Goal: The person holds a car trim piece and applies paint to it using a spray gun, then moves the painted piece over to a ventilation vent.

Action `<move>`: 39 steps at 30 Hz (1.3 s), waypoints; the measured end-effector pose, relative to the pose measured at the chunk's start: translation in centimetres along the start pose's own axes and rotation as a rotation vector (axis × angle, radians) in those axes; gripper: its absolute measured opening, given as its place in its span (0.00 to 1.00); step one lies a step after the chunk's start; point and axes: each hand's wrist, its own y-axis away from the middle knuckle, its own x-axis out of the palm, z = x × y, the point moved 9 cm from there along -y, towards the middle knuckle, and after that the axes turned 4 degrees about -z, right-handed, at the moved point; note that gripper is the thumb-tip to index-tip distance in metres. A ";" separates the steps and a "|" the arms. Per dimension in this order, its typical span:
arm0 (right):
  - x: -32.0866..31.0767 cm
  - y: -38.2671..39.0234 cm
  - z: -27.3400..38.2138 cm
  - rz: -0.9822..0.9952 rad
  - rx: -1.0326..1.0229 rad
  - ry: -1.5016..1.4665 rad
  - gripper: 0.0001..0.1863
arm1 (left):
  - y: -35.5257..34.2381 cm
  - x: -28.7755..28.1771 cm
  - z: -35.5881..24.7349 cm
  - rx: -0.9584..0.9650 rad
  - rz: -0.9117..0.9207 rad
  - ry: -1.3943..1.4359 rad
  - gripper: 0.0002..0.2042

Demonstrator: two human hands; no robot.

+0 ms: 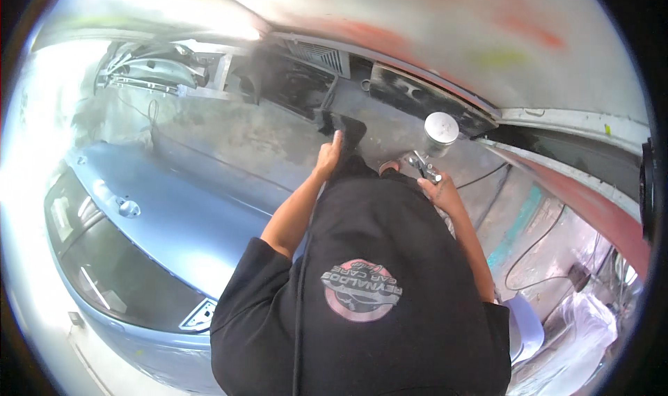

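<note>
My right hand (440, 191) is wrapped around the handle of a metal spray gun (422, 166). A pale, round-lidded cup (441, 127) stands just beyond the gun's body and appears joined to it, though the joint is hard to make out. My left hand (328, 158) is closed at the edge of a flat, glossy black part (352, 130), with one digit stretched along its near face. Most of the left fingers are hidden behind the part. The part's lower end runs behind my black clothing.
A blue car (174, 194) fills the left side. Dark panels (292, 83) and a vent grille (316, 56) line the far wall. Hoses (487, 177) and a cable (536, 246) cross the floor at right, near clear plastic sheeting (577, 333). Car parts (149, 69) stand at far left.
</note>
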 end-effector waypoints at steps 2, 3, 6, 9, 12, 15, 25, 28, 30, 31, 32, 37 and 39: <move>1.4 -0.9 0.4 0.000 -0.028 0.052 0.21 | 0.8 -2.3 -0.3 -0.072 0.011 0.080 0.48; 2.3 -1.1 1.0 0.007 -0.047 0.054 0.21 | 0.7 -3.3 0.2 -0.081 0.000 0.147 0.48; 5.5 -2.8 2.0 0.090 0.017 0.104 0.22 | -0.8 -5.1 0.1 -0.069 0.063 0.505 0.44; 7.9 -4.4 1.3 0.094 0.053 0.183 0.23 | -3.8 -5.2 0.5 -0.147 0.358 0.758 0.36; 8.8 -5.3 2.8 0.100 0.063 0.270 0.24 | -5.2 -7.5 -3.1 0.007 0.440 0.625 0.35; 9.5 -5.9 5.3 0.109 0.163 0.237 0.24 | -12.0 -6.6 1.3 -0.052 0.333 0.429 0.42; 12.3 -9.6 2.1 0.059 0.188 0.196 0.13 | -22.5 -0.7 4.4 -0.266 0.269 0.718 0.40; 14.0 -12.6 0.4 0.107 0.272 0.132 0.13 | -26.2 1.1 3.2 -0.273 0.097 0.723 0.37; 14.8 -14.4 -1.3 0.143 0.265 0.185 0.14 | -29.9 2.4 3.1 -0.287 0.027 0.720 0.36; 14.9 -14.6 -1.8 0.146 0.238 0.200 0.14 | -31.8 3.4 2.8 -0.298 0.040 0.759 0.36; 15.0 -14.8 -2.3 0.148 0.212 0.215 0.15 | -33.8 4.4 2.6 -0.310 0.055 0.796 0.36; 14.8 -15.2 -5.3 0.221 0.354 0.242 0.18 | -43.5 7.0 2.9 -0.193 -0.117 0.773 0.35; 14.3 -14.9 -6.4 0.211 0.478 0.245 0.17 | -45.0 8.1 3.3 -0.199 -0.150 0.815 0.34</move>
